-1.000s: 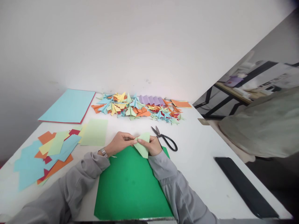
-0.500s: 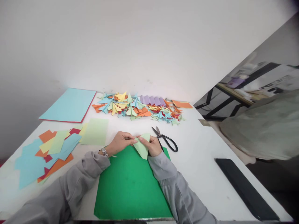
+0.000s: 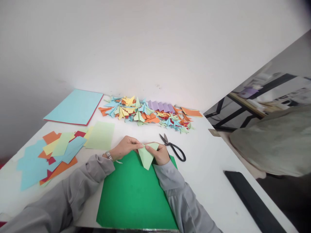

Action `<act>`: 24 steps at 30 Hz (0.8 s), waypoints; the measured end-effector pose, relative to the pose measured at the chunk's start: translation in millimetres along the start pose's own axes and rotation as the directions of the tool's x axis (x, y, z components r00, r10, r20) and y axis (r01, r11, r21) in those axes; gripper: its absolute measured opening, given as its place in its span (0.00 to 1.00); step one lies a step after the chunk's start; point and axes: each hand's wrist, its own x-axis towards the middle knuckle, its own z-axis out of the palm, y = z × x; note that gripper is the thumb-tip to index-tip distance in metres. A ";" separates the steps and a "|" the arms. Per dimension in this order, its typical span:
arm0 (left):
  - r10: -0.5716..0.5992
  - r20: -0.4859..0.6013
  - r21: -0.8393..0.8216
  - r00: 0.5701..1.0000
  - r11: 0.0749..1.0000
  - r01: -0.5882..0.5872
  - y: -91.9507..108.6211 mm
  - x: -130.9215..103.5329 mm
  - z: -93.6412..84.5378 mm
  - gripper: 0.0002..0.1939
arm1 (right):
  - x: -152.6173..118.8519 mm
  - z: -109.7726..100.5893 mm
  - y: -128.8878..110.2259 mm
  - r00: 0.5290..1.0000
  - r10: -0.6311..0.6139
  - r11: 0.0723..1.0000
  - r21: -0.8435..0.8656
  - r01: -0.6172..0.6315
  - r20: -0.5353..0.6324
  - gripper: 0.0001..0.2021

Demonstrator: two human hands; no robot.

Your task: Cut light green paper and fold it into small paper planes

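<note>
Between my hands is a folded piece of light green paper (image 3: 146, 158), held above the far edge of a green mat (image 3: 136, 194). My left hand (image 3: 126, 146) pinches its left upper part between thumb and fingers. On the other side my right hand (image 3: 160, 154) grips it, the thumb lying across the front and the fingers behind. The paper tapers downward to a narrow end, and folds show on its face. Black-handled scissors (image 3: 173, 147) lie with parted blades just beyond my right hand.
Folded paper planes (image 3: 138, 116) in several colours are heaped along the wall, beside a pleated purple paper (image 3: 161, 106). Loose coloured sheets (image 3: 34, 163) and a light blue stack (image 3: 75, 106) lie left. A black flat bar (image 3: 252, 197) sits right. Beyond the table edge is a person's clothing (image 3: 272, 142).
The light green paper has turned and spread a little between my fingers, its narrow end now lower and further left. The whole view has tilted slightly.
</note>
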 end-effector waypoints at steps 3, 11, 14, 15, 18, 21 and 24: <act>-0.009 0.006 -0.023 1.000 1.000 0.009 -0.6 -0.1 -0.1 0.11 | 0.2 -0.2 0.1 1.000 -0.022 1.000 -0.006 0.022 0.002 0.10; -0.005 -0.010 -0.023 1.000 1.000 0.005 -1.7 -0.2 2.2 0.12 | 2.2 -1.4 3.7 0.998 -0.058 0.998 -0.015 0.058 0.004 0.09; 0.004 -0.009 -0.015 1.000 1.000 -0.004 -2.0 0.0 2.7 0.12 | 3.1 -2.4 6.1 0.998 -0.056 0.998 -0.011 0.056 0.015 0.09; 0.008 -0.007 -0.012 1.000 1.000 -0.008 -2.3 0.1 2.7 0.12 | 3.4 -2.4 6.8 0.998 -0.054 0.999 -0.006 0.054 0.014 0.09; 0.023 -0.010 0.011 1.000 1.000 -0.023 -2.7 0.1 2.8 0.12 | 3.8 -2.3 8.1 0.999 -0.049 0.999 0.015 0.048 0.006 0.08; 0.049 -0.031 0.069 0.998 0.997 -0.046 -2.4 -0.4 3.0 0.12 | 4.1 -3.0 8.1 0.998 -0.059 0.998 -0.010 0.059 0.002 0.08; 0.055 -0.035 0.088 0.998 0.995 -0.052 -2.2 -0.7 3.2 0.12 | 4.6 -4.6 7.3 0.997 -0.073 0.994 -0.077 0.073 -0.001 0.08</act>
